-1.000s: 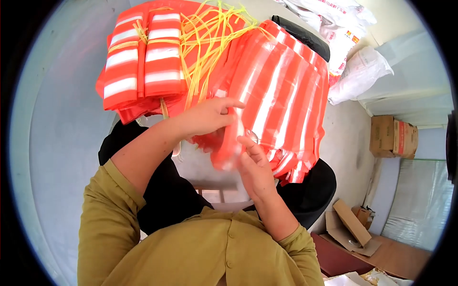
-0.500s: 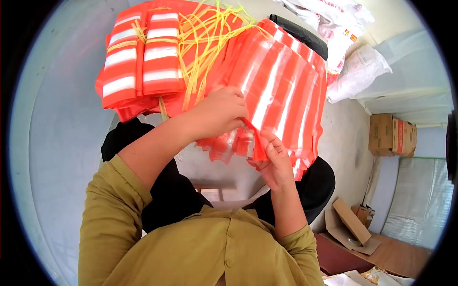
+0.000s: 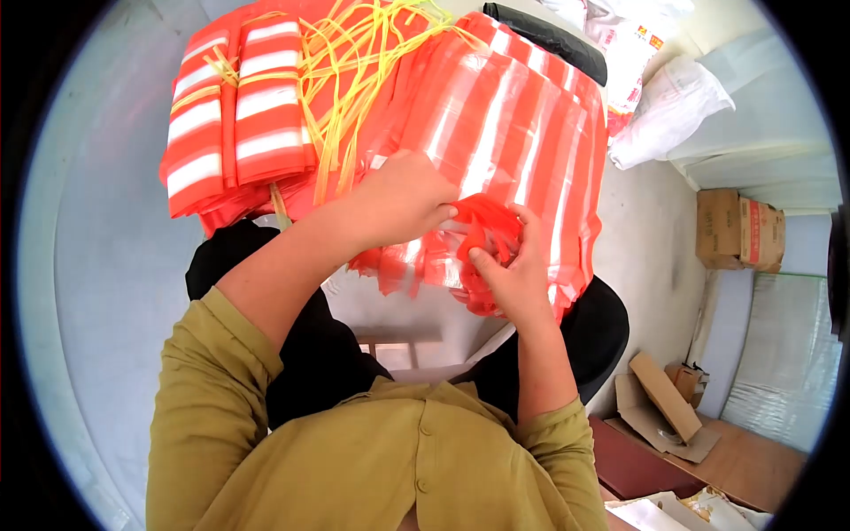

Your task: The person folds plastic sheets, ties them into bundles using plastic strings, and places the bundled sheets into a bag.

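Note:
A loose stack of red-and-white striped plastic bags (image 3: 513,124) lies spread across my lap. My left hand (image 3: 403,199) is closed on the near edge of that stack. My right hand (image 3: 509,274) pinches a crumpled, bunched red bag end (image 3: 487,221) right beside the left hand's fingers. Tied bundles of the same striped bags (image 3: 235,115) sit at the upper left, bound with yellow plastic strings (image 3: 350,62) that spill loosely over the pile.
A black cloth or bag (image 3: 549,31) lies behind the stack. White sacks (image 3: 664,106) stand at the upper right, cardboard boxes (image 3: 739,234) along the right wall, an opened carton (image 3: 660,403) on the floor. A grey wall (image 3: 106,265) runs along the left.
My right hand rose from the stack's lower edge and gathered a bag end into a crumpled bunch. My left hand closed over the stack edge. The view shifted slightly.

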{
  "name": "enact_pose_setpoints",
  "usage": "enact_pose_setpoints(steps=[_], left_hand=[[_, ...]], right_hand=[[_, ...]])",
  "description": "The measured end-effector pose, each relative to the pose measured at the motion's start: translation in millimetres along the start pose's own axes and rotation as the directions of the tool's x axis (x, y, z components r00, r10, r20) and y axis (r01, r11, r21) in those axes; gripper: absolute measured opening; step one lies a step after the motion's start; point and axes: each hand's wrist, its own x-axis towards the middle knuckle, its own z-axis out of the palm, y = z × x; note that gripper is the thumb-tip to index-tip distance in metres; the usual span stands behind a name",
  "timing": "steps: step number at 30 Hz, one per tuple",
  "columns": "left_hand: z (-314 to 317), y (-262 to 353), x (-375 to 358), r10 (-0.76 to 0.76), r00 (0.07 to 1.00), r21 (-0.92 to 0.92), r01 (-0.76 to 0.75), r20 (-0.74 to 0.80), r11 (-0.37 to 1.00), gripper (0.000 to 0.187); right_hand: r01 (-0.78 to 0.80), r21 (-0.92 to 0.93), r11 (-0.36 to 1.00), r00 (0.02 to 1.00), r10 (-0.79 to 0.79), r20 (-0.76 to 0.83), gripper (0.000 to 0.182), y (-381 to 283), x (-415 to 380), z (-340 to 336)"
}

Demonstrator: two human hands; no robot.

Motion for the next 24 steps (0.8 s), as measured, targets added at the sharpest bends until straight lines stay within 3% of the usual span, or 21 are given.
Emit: enact_pose_setpoints(steps=[1,3,5,7,8,10,13,16,17,20,24], left_hand=[[1,-1,0,-0.003,1.000,-0.010,0.003,0.001,1.000,0.018],[0,-2,1,-0.027,0.999,-0.038,0.028,0.041,0.999,0.018],[-7,1,1,-0.064,0.991,-0.072,0.073,0.115,0.995,0.018],[-4,-1,1,-0.052,0.995,-0.049,0.057,0.088,0.997,0.019],[-3,-2,0,-0.047,0.996,-0.037,0.050,0.073,0.998,0.019],[-2,-1,0,-0.045,0.997,-0.015,0.046,0.070,0.999,0.019],[-3,2,2,-0.024,0.996,0.004,0.024,0.085,1.000,0.019],[-1,0,2,0.017,0.997,-0.023,-0.016,0.079,1.000,0.019],[-1,-1,1,0.032,0.997,-0.039,-0.029,0.071,0.999,0.019],[-1,-4,-1,0.040,0.995,-0.031,-0.037,0.089,0.999,0.018],[-10,2,-4,-0.059,0.989,0.013,0.058,0.136,0.998,0.022]], right_hand=[[-0.033,0.038,0.999,0.999,0.034,-0.025,0.064,-2,2,0],[-0.201,-0.068,0.977,0.979,0.202,0.006,0.057,-9,9,-10],[-0.262,-0.153,0.953,0.964,0.267,0.010,0.051,-4,14,-22],[-0.217,-0.215,0.952,0.975,0.223,0.004,0.047,5,20,-26],[-0.053,-0.273,0.960,0.998,0.046,-0.034,0.048,7,20,-26],[0.257,-0.401,0.879,0.947,-0.311,-0.076,0.050,-2,20,-17],[0.349,-0.268,0.898,0.936,-0.347,0.056,0.053,-12,21,1],[0.540,-0.439,0.718,0.839,-0.501,0.212,0.059,-28,32,15],[0.556,-0.477,0.681,0.826,-0.517,0.225,0.062,-27,35,18],[0.544,-0.452,0.707,0.839,-0.454,0.299,0.051,-13,50,11],[0.444,-0.536,0.718,0.891,-0.288,0.352,0.033,-25,51,-18]])
